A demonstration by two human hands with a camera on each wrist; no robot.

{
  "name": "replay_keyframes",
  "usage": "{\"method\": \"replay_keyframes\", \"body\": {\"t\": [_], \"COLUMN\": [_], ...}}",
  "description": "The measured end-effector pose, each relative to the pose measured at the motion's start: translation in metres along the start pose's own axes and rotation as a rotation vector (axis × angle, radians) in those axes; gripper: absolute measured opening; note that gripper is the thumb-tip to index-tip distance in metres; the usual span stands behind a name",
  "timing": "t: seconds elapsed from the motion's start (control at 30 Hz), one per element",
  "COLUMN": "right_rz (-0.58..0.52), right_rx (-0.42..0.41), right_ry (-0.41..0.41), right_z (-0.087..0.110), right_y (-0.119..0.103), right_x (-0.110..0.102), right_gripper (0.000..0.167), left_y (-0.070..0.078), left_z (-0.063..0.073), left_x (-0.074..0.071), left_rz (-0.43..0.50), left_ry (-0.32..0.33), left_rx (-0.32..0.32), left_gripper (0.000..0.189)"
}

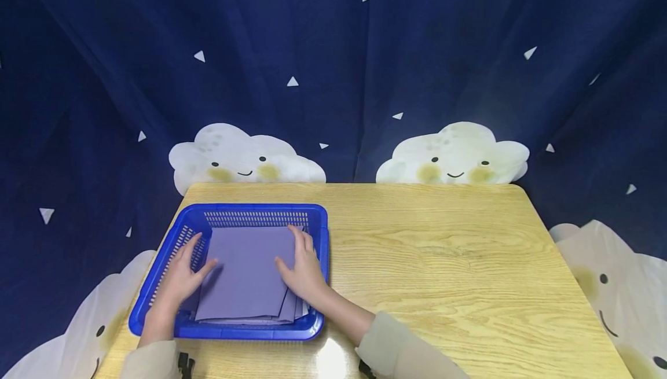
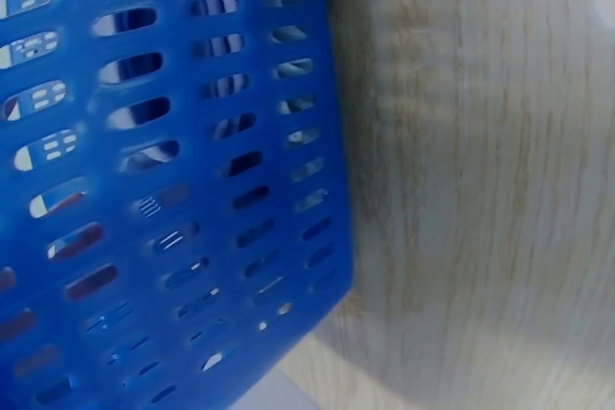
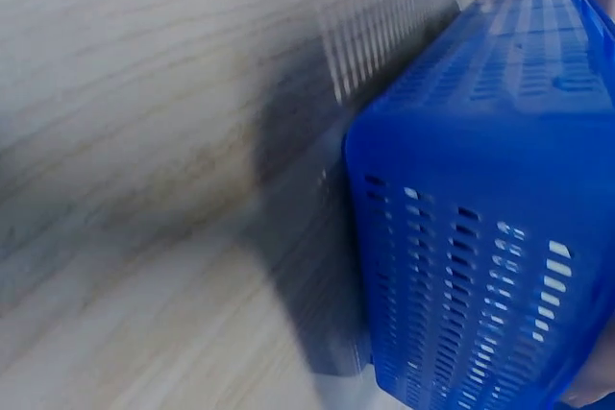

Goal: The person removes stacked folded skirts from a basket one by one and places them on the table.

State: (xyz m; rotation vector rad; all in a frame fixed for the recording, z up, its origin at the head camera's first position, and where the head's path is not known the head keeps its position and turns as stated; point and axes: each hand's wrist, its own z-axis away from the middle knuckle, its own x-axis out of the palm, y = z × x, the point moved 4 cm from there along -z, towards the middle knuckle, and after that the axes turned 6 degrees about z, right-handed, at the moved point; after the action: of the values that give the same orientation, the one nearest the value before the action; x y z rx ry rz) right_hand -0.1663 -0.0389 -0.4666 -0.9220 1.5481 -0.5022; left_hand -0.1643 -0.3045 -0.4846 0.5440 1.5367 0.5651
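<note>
A blue plastic basket (image 1: 250, 331) with slotted walls stands at the left of the table. Flat purple sheets (image 1: 244, 275) lie stacked inside it, their lower right corners fanned slightly apart; whether they are paper or folders I cannot tell. Over the basket's left part is my left hand (image 1: 179, 279), fingers and thumb spread, near the stack's left edge. My right hand (image 1: 304, 272) is at the stack's right edge with its fingers spread, and whether it touches the sheets is unclear. Both wrist views mostly show the basket's outer wall (image 2: 216, 132), (image 3: 480, 199).
The wooden table (image 1: 443, 263) extends to the right of the basket. Behind and beside it hangs a dark blue curtain (image 1: 333, 43) printed with white triangles and smiling clouds.
</note>
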Motion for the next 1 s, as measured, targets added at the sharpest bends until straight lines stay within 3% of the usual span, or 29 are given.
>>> {"method": "replay_keyframes", "body": {"t": [0.57, 0.73, 1.0], "right_rz": [-0.054, -0.107, -0.137], "right_rx": [0.179, 0.250, 0.376], "right_ry": [0.024, 0.039, -0.004], "right_z": [0.006, 0.005, 0.003], "right_y": [0.003, 0.006, 0.011], "right_x": [0.019, 0.022, 0.027], "right_gripper": [0.068, 0.068, 0.069], "left_y": [-0.006, -0.007, -0.010], "left_z": [-0.002, -0.003, -0.003], "left_x": [0.008, 0.009, 0.014], "left_rz": [0.028, 0.033, 0.027], "left_ry": [-0.044, -0.066, -0.114], "left_rx": [0.002, -0.020, -0.058], "left_gripper": [0.078, 0.078, 0.079]}}
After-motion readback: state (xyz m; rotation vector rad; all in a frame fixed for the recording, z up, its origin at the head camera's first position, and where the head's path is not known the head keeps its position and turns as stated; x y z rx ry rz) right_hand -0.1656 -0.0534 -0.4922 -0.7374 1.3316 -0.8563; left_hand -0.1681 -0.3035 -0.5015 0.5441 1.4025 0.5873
